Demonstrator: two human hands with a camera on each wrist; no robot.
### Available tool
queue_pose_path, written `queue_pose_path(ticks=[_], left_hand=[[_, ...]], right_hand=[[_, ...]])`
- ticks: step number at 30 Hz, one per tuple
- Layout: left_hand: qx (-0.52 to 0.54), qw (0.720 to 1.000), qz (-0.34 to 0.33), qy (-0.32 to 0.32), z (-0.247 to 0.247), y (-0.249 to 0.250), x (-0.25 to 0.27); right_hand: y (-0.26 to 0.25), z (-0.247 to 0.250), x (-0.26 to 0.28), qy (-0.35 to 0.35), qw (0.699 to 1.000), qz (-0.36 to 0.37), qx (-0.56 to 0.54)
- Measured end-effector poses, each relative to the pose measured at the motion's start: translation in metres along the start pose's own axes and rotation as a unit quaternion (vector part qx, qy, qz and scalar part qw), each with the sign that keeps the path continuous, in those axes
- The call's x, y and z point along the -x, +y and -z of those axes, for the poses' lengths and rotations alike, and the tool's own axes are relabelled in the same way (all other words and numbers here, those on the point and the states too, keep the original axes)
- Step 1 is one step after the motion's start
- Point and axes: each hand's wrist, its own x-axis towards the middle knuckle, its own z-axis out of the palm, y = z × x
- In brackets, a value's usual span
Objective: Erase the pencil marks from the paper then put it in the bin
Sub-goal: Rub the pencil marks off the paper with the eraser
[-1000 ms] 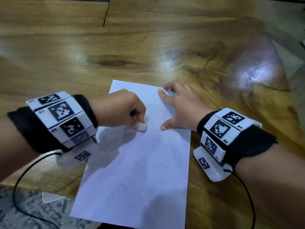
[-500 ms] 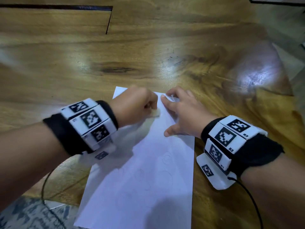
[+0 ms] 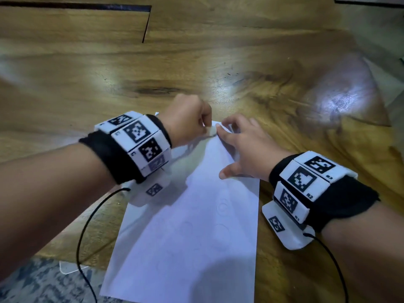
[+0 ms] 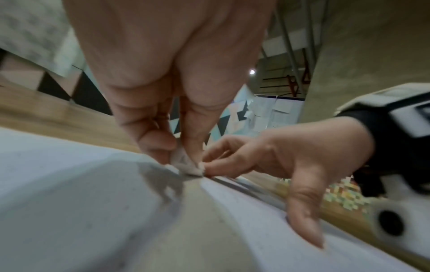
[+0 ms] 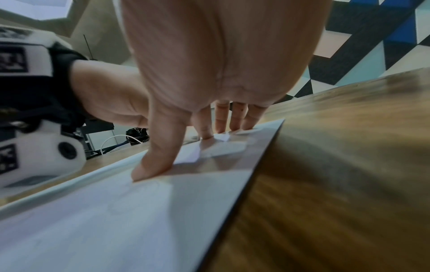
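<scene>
The paper (image 3: 192, 226) lies flat on the wooden table (image 3: 65, 84), its near end reaching past the table's near edge. Faint pencil circles (image 3: 222, 207) show on its right half. The left hand (image 3: 188, 121) is curled, thumb and fingers pinching a small white eraser (image 4: 184, 163), which is pressed against the sheet close to its far edge. The right hand (image 3: 244, 145) is spread, fingers straight, fingertips (image 5: 207, 134) and thumb pressing the sheet's far right corner down against the table. Eraser and right forefinger are just beside each other. Both wrists carry black bands with white marker blocks (image 3: 135, 136).
</scene>
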Motion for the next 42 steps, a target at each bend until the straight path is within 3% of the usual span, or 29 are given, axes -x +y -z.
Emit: queue_pose_path(ticks=[2,6,7,8,11,12,13,16,17,19,22,23,28,35,40,42], left_hand=[[-0.006,1.000,-0.014,0.000,-0.002,0.000,0.005],[-0.005,0.978,-0.059,-0.202,-0.007,-0.005,0.033],[-0.005,0.976,-0.054,-0.211,-0.005,-0.006,0.032],[-0.003,0.982,-0.047,-0.182,-0.003,-0.007,0.027],[-0.008,1.000,-0.005,-0.007,-0.002,-0.003,0.008],[-0.011,1.000,0.001,0.017,-0.003,0.000,0.008],[-0.011,1.000,-0.008,0.003,-0.005,0.000,0.011],[-0.016,0.982,-0.062,-0.175,-0.008,-0.002,0.025],[-0.019,0.977,-0.063,-0.203,-0.006,-0.002,0.026],[-0.016,0.988,-0.052,-0.147,-0.004,0.000,0.018],[-0.004,1.000,0.001,0.016,-0.005,0.006,0.010],[-0.005,1.000,0.005,0.025,-0.007,0.006,0.012],[-0.019,0.992,-0.065,-0.110,-0.010,0.000,0.033],[-0.005,0.996,-0.026,-0.088,-0.014,0.000,0.040],[0.017,0.990,0.002,-0.142,-0.002,0.000,0.023],[0.047,0.993,0.020,-0.108,0.003,0.002,0.008]], right_hand=[[0.000,0.000,0.000,-0.001,1.000,-0.001,-0.005],[0.000,-0.001,0.000,0.001,1.000,-0.002,-0.002],[0.000,-0.001,0.000,0.001,1.000,-0.002,0.000],[0.000,-0.001,-0.001,0.001,1.000,-0.003,-0.001],[0.000,-0.001,-0.001,0.002,1.000,-0.007,-0.001],[0.000,-0.001,-0.001,0.002,1.000,-0.008,-0.001],[0.000,-0.001,-0.001,0.001,1.000,-0.008,-0.003],[-0.001,-0.001,-0.001,0.002,1.000,-0.008,-0.006],[-0.001,-0.001,-0.001,0.001,1.000,-0.008,-0.006],[-0.001,0.000,-0.001,0.002,1.000,-0.010,-0.009],[-0.002,-0.001,-0.001,0.003,1.000,-0.012,-0.013],[-0.002,-0.001,-0.001,0.002,1.000,-0.012,-0.011],[-0.002,0.000,0.000,0.001,1.000,-0.013,-0.016],[-0.001,-0.001,0.019,0.006,0.998,-0.056,-0.003],[-0.004,-0.007,0.027,-0.006,0.998,-0.058,-0.006],[-0.006,-0.009,0.027,-0.005,0.998,-0.062,-0.003]])
